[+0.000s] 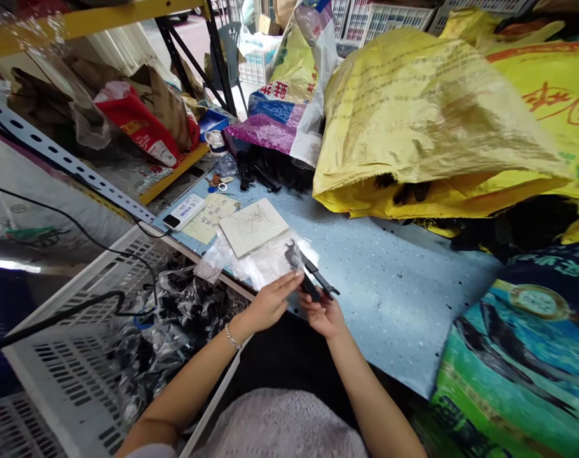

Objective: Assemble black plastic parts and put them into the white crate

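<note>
Black plastic parts [313, 273] are held between my two hands over the front edge of the blue speckled table [384, 292]. Thin clear plastic seems to cover part of their upper end. My right hand [322, 313] grips them from below, its fingers curled round the lower end. My left hand [272, 302], with a bracelet at the wrist, has its fingers pressed together against their left side. Just beyond the hands, clear plastic bags [265, 262] lie under a pale cardboard piece [253, 227].
A white crate [74, 343] of wrapped black pieces stands at the left. Yellow sacks [413, 108] with black parts fill the back right. A printed sack [522, 343] stands at the right edge. A bottle [222, 156], keys and a white device [184, 212] lie back left.
</note>
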A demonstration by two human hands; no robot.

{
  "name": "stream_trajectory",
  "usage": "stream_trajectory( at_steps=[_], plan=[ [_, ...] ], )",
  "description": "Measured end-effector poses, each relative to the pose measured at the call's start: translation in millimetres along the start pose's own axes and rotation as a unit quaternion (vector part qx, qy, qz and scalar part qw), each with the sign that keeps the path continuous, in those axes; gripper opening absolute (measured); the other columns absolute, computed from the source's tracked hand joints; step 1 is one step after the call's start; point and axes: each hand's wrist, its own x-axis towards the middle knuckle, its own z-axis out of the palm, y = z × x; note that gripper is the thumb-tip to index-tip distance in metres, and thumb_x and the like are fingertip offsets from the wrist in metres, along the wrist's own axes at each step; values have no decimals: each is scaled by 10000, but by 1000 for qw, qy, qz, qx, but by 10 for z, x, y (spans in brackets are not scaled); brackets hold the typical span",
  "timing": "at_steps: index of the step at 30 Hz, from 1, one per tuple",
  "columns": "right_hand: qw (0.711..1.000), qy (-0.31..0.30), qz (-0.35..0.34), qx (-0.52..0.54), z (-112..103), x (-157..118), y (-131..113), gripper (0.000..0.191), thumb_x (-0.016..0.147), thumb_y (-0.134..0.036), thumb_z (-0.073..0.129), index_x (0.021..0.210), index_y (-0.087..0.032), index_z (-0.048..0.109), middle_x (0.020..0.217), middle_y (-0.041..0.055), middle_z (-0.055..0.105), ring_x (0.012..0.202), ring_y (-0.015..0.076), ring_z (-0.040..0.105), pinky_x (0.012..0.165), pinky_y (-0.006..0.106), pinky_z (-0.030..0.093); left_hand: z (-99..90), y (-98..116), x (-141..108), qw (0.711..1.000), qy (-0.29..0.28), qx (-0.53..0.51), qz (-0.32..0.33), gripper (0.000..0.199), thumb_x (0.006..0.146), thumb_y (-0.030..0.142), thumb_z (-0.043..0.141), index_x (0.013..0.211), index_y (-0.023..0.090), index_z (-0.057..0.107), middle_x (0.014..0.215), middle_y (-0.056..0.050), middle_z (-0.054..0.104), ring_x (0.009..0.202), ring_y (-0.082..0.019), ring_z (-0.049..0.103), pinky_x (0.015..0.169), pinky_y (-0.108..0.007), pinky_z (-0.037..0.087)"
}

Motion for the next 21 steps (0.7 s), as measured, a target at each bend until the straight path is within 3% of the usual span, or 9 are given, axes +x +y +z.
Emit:
stream_trajectory(
  at_steps=[4, 6, 8, 11, 14, 16, 17, 18, 21],
  plan=[
    [1000, -11, -26, -10, 59, -203, 140, 317, 860, -352, 607, 1076, -121, 612, 676, -37, 441, 469, 49, 345, 316, 58, 350, -66, -3, -20, 994, 87, 0, -62, 737, 867, 18, 389, 1532, 283, 217, 1547, -112, 306, 1429, -257, 329, 1148, -455, 367],
    [998, -15, -20, -49, 90, -222, 190, 343, 840, -384, 624, 1050, -113, 629, 650, -47, 419, 451, 46, 303, 299, 64, 317, -62, 34, -13, 995, 87, 12, -35, 776, 855, 12, 395, 1546, 269, 152, 1578, -124, 235, 1455, -273, 271, 1162, -467, 339],
    [990, 18, -35, -139, 127, -183, 207, 363, 827, -444, 621, 994, -123, 649, 632, -42, 431, 447, 49, 296, 293, 89, 301, -6, 112, -28, 998, 50, 26, 17, 819, 837, -7, 388, 1554, 257, 92, 1596, -122, 193, 1471, -270, 232, 1181, -469, 306],
    [936, 117, -101, -316, 198, -118, 198, 330, 810, -493, 621, 867, -170, 652, 618, -21, 497, 474, 74, 396, 348, 144, 363, 86, 255, -96, 997, -43, 13, 56, 863, 808, -32, 373, 1556, 257, 53, 1597, -108, 205, 1465, -247, 253, 1182, -445, 319],
    [860, 186, -170, -443, 305, -191, 226, 215, 802, -399, 665, 851, -190, 657, 707, 11, 600, 606, 130, 537, 491, 211, 471, 0, 427, -189, 995, -92, -5, 27, 868, 777, -35, 388, 1548, 269, 130, 1556, -99, 297, 1425, -235, 333, 1162, -431, 359],
    [809, 174, -189, -529, 406, -317, 290, 177, 799, -339, 678, 904, -197, 675, 829, 33, 654, 743, 166, 596, 625, 257, 518, -188, 624, -264, 993, -114, -3, 16, 805, 783, -20, 399, 1514, 290, 267, 1456, -88, 435, 1338, -218, 447, 1119, -409, 415],
    [797, 142, -171, -561, 463, -385, 334, 190, 800, -325, 682, 943, -201, 681, 881, 39, 670, 789, 177, 611, 680, 279, 527, -303, 755, -311, 991, -134, -1, 9, 765, 792, -6, 410, 1488, 302, 328, 1400, -79, 492, 1285, -208, 496, 1090, -391, 442],
    [801, 99, -136, -575, 522, -446, 385, 208, 810, -326, 676, 976, -201, 685, 900, 41, 678, 799, 178, 624, 712, 297, 531, -419, 897, -369, 987, -158, 3, -3, 721, 804, 20, 432, 1462, 309, 377, 1357, -72, 529, 1239, -204, 530, 1064, -375, 462],
    [862, 15, -35, -506, 671, -525, 535, 275, 847, -368, 646, 1049, -184, 678, 846, 33, 684, 680, 143, 643, 672, 309, 539, -694, 1198, -633, 968, -238, 17, -74, 616, 799, 147, 559, 1391, 300, 483, 1320, -72, 567, 1179, -227, 569, 1008, -344, 491]
  ],
)
